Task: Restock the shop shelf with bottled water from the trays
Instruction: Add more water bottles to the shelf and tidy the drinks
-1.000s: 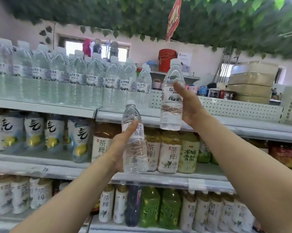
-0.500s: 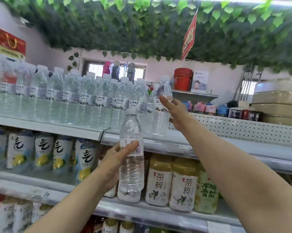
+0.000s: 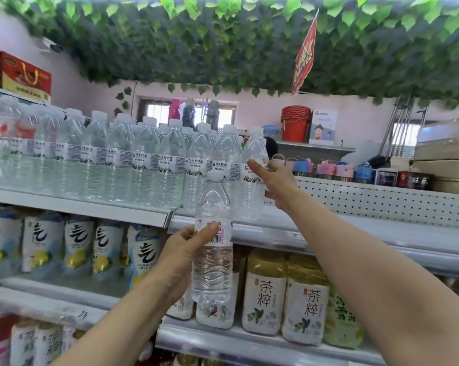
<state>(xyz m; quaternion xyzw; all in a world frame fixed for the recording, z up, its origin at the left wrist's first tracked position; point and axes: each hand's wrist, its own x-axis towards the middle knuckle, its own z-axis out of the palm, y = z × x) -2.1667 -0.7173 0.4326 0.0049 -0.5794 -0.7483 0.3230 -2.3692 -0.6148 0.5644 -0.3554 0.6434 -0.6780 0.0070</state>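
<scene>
The left hand (image 3: 180, 253) is wrapped round the middle of a water bottle (image 3: 213, 262), thumb lying across the label and fingers behind, holding it upright. The bottle has a white cap and clear water inside. Up and to the right of that grip, the right hand (image 3: 274, 178) closes on a second bottle (image 3: 249, 196) from its right side, thumb across the shoulder and the other fingers behind. This one is upright too, capped and clear, with its base at the front of the top shelf (image 3: 368, 231); I cannot tell whether it rests fully on it. Just left of the right hand's grip runs a row of water bottles (image 3: 122, 159), capped, full and packed side by side. Below and behind the left hand's grip stand tea bottles (image 3: 264, 291) filled with amber drink, with lemon drinks (image 3: 77, 247) in pale wrappers further left. Beyond the right hand's grip, higher up, sits a red bucket (image 3: 295, 125).
</scene>
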